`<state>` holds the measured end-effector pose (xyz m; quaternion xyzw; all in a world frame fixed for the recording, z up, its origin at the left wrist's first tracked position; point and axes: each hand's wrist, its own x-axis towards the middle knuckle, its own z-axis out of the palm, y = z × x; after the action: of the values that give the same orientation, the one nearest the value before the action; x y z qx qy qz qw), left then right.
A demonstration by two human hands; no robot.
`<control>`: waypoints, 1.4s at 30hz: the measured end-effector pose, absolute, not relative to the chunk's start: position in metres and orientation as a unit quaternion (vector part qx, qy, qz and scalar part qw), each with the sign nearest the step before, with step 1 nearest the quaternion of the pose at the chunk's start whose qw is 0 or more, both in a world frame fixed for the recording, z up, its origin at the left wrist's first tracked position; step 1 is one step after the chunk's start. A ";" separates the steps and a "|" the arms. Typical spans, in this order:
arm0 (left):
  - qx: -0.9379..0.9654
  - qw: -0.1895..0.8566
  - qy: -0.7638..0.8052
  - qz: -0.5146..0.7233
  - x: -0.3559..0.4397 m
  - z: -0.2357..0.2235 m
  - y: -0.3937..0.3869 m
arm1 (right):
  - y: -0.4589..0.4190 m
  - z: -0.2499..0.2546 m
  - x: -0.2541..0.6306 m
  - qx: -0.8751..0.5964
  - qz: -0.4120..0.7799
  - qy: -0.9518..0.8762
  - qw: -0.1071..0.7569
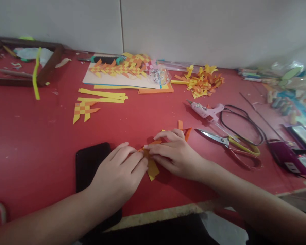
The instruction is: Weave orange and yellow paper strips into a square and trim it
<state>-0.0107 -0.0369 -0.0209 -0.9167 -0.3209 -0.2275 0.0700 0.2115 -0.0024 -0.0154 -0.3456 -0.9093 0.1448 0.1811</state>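
Close to the table's front edge, my left hand [121, 166] and my right hand [177, 153] meet over yellow and orange paper strips [153, 170]. My left fingers are bent together and pinch the strips from the left. From the right, my right thumb and fingertips press on the same strips. A yellow end hangs toward me, while orange ends stick out beyond my right fingers. Most of the folded middle is hidden under the fingertips. A black phone [91, 160] lies partly under my left hand and forearm. Farther back sits a woven yellow and orange paper fish [82, 109].
Loose yellow strips [104, 95] lie behind the fish. Finished woven pieces [114, 70] rest on a white sheet [91, 79]. To my right are scissors [219, 137], a pink glue gun [206, 111] with a black cord, and a paper-scrap pile [202, 81]. A brown frame [48, 64] stands back left.
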 end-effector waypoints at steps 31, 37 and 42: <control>-0.923 0.061 -0.310 -0.221 -0.008 -0.025 -0.035 | 0.031 -0.016 0.191 -0.351 0.171 -0.884 0.256; -0.922 0.058 -0.313 -0.222 -0.008 -0.024 -0.036 | 0.029 -0.013 0.189 -0.368 0.180 -0.851 0.327; -0.920 0.052 -0.313 -0.229 -0.008 -0.025 -0.035 | 0.025 -0.009 0.200 -0.212 0.279 -0.889 0.296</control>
<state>-0.0084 -0.0353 -0.0249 -0.9203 -0.3130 -0.2289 0.0519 0.1997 0.0253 -0.0087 -0.2121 -0.8888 0.2787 0.2957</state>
